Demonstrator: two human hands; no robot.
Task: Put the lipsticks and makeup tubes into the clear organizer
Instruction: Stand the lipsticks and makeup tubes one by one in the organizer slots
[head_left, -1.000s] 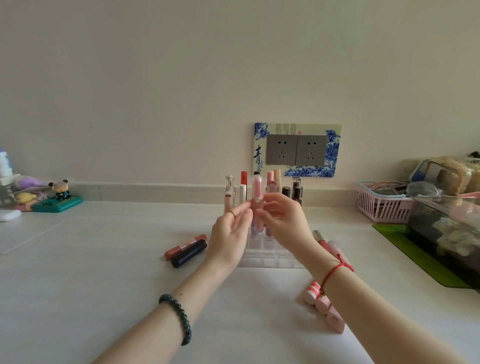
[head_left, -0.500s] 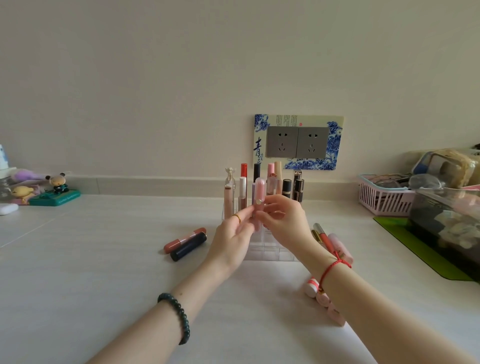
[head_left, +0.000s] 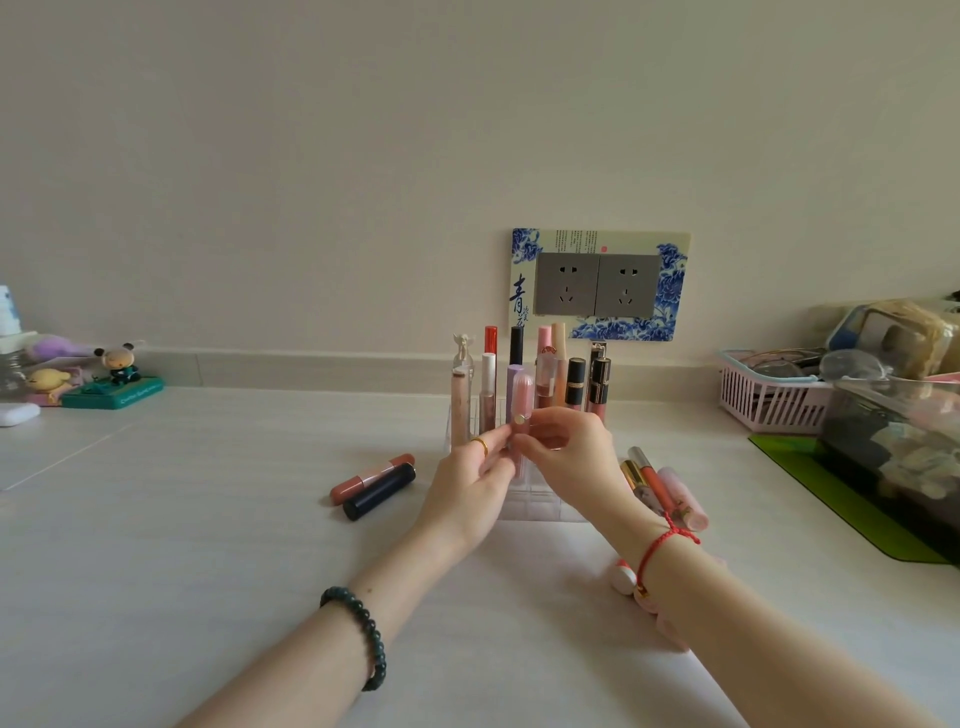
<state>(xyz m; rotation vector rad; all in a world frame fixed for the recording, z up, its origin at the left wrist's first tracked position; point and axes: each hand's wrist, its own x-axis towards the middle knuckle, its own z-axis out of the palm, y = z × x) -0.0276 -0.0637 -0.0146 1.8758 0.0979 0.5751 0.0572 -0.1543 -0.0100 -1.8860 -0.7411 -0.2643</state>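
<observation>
A clear organizer (head_left: 540, 506) stands mid-table with several lipsticks and tubes upright in its back cells. My left hand (head_left: 470, 486) and my right hand (head_left: 563, 454) both pinch an upright pale pink tube (head_left: 521, 397) with a gold button, its lower end down inside the organizer's front cells. Left of the organizer lie a coral lipstick (head_left: 371, 477) and a dark navy lipstick (head_left: 379, 491). To the right lie a gold-capped red gloss (head_left: 652, 480) and a pink tube (head_left: 683, 499). Further pink tubes (head_left: 623, 577) peek out beneath my right wrist.
A pink basket (head_left: 769, 402) and a clear bin (head_left: 893, 436) on a green mat (head_left: 831, 499) crowd the right side. Small figurines on a green stand (head_left: 111, 389) and a white case (head_left: 18, 414) sit at the far left. A wall socket panel (head_left: 597, 285) is behind the organizer.
Both hands have lowered the pink tube, upright, from above the organizer down into it. The view has tilted slightly.
</observation>
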